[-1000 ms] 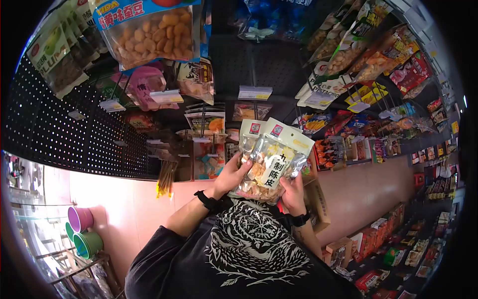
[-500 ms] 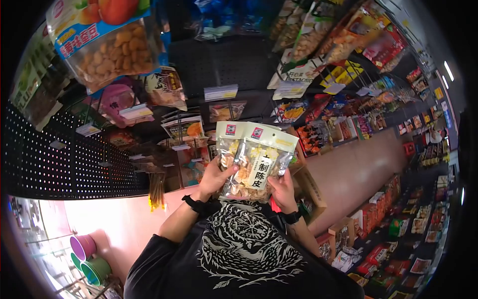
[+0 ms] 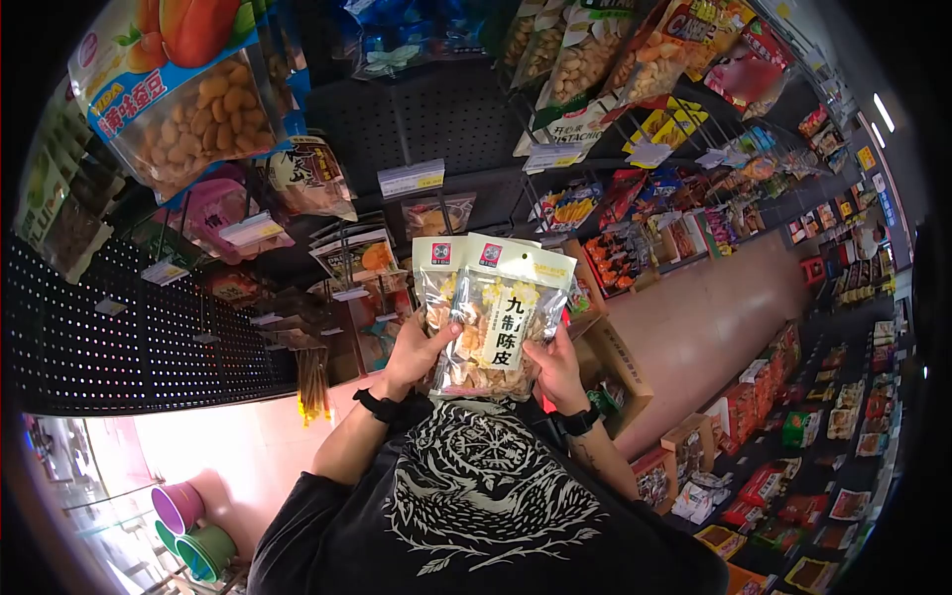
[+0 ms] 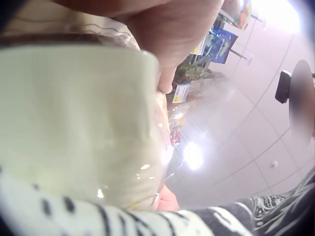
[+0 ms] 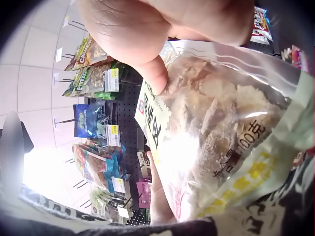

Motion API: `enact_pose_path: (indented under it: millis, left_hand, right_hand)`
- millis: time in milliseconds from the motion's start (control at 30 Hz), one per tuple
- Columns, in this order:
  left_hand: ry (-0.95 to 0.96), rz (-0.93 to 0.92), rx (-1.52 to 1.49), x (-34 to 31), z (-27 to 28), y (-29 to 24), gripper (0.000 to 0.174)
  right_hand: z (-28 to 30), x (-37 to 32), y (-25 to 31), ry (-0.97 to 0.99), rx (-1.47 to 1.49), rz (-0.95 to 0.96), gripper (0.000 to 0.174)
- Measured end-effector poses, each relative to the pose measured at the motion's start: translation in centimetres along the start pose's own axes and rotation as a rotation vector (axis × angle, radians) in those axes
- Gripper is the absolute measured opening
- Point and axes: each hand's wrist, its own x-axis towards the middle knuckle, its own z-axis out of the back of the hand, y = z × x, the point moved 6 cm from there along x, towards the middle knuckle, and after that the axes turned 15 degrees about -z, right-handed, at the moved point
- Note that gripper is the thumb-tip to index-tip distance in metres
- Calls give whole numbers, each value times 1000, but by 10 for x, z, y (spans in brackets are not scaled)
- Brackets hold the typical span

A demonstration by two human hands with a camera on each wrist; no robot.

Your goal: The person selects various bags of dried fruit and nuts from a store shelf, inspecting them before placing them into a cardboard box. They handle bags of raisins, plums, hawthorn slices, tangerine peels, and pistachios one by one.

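Two clear-fronted bags of dried tangerine peel are held up before my chest, one overlapping the other. My left hand grips the rear bag at its left side, its thumb lying across onto the front bag. On the right edge, my right hand pinches the front bag with the thumb on its face. Pale peel pieces show through the plastic in the right wrist view, beneath the right thumb. A blurred pale bag surface fills much of the left wrist view.
A black pegboard rack rises ahead, hung with snack bags such as broad beans and pistachios. Price tags stick out on hooks. An open carton stands right of my hands. Buckets sit at lower left.
The head view has swung, so the shelves and hands sit farther left in it. Both hands keep hold of the two bags, which now stand more upright in the view.
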Motion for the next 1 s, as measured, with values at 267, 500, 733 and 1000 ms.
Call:
enact_pose_path:
  millis: [267, 500, 733, 1000]
  left_hand:
    - [43, 25, 7, 1, 1, 6, 51]
    - [98, 76, -30, 2, -7, 8, 52]
    - [147, 103, -56, 3, -15, 7, 59]
    - [162, 89, -26, 5, -20, 6, 63]
  right_hand:
    - [3, 0, -3, -10, -33, -27, 55]
    - [0, -7, 2, -15, -112, -69, 59]
    - [8, -1, -8, 22, -150, -89, 59]
    - [7, -1, -3, 53, -136, -63, 66]
